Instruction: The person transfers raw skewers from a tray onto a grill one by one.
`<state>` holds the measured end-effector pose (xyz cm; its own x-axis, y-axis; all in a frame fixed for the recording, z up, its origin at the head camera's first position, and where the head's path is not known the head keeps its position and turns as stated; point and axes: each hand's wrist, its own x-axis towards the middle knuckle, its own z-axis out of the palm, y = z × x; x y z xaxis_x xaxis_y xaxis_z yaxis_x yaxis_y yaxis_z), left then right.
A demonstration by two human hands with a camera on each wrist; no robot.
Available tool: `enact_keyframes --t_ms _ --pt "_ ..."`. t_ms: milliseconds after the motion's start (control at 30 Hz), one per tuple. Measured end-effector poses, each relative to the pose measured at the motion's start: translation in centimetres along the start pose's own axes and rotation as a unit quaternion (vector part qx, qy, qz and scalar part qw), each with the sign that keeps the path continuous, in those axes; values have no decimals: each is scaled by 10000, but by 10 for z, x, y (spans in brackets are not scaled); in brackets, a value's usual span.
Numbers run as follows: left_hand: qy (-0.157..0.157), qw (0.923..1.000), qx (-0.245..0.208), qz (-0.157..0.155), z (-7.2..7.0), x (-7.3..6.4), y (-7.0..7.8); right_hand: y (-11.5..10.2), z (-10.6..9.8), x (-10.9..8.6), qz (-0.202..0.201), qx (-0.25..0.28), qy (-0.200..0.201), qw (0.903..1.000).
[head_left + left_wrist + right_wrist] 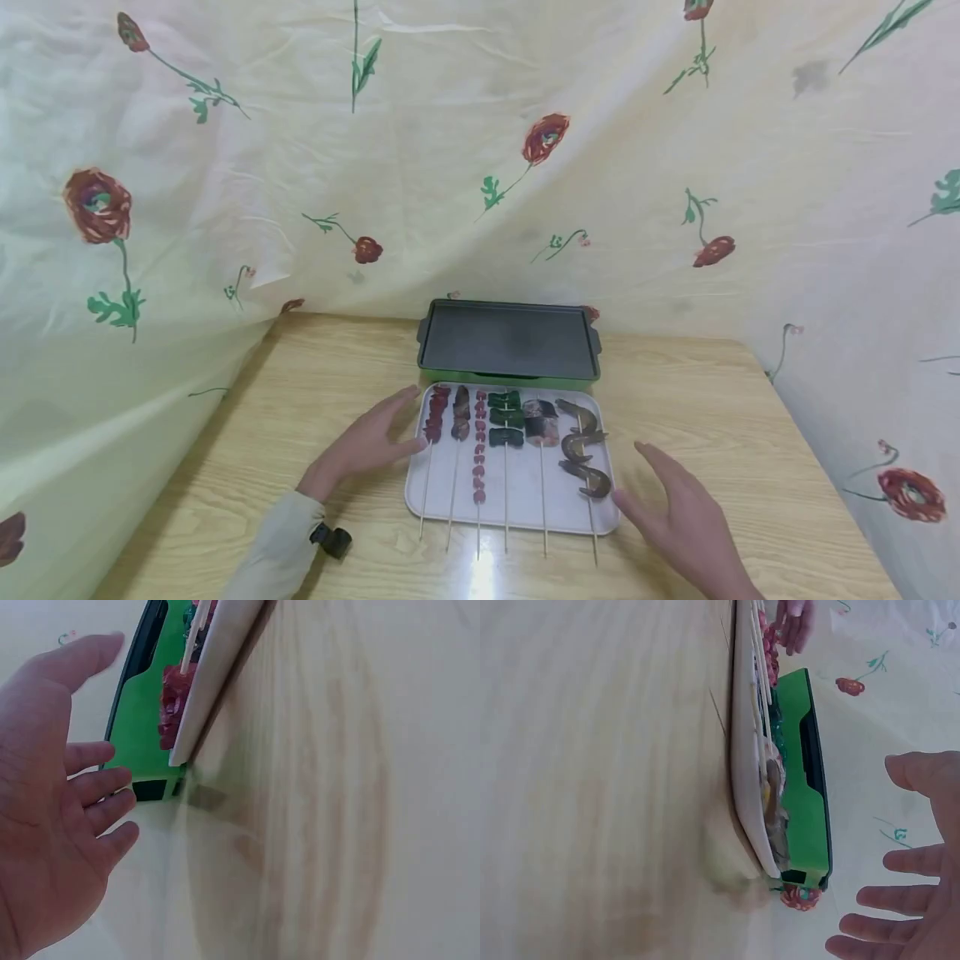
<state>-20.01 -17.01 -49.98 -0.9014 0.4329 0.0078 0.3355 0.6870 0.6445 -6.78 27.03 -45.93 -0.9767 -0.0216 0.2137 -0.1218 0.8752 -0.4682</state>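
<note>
A white tray [525,496] lies on the table, bearing several skewers with their sticks toward me. From left to right they carry dark red pieces [435,417], brown pieces [461,415], small pink pieces [480,425], green folded pieces [506,418], fish-like chunks [542,423] and shrimp [599,483]. Beside the tray's left edge, my left hand [369,442] holds nothing, its thumb near the red skewer. My right hand [686,525] is at the lower right corner, thumb close to the shrimp skewer, also holding nothing. Both wrist views show spread fingers; contact with the tray cannot be made out.
Directly behind the tray stands a dark rectangular griddle [510,340] with a green base [806,825] and side handles. A floral cloth [450,167] hangs behind and along the sides of the wooden table [345,358]. A black band sits on my left wrist.
</note>
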Motion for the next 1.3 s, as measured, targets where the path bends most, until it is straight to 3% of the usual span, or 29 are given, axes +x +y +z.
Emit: enact_keyframes --t_ms 333,600,833,1033,1300 --pt "-198 9982 -565 25 10 -2 -7 -6 4 -15 717 656 -277 9949" --pt "-257 9963 -824 21 11 -1 -13 -9 7 -20 1565 1119 -1027 9759" --pt "-244 9961 -849 54 11 0 -15 -8 13 -26 1746 1347 -1052 9697" --pt "-197 9960 -867 -38 11 3 -19 -8 17 -28 1996 1605 -1205 9591" --pt "-61 9923 -1228 -165 15 5 -26 -11 26 -31 2405 1969 -1213 9427"
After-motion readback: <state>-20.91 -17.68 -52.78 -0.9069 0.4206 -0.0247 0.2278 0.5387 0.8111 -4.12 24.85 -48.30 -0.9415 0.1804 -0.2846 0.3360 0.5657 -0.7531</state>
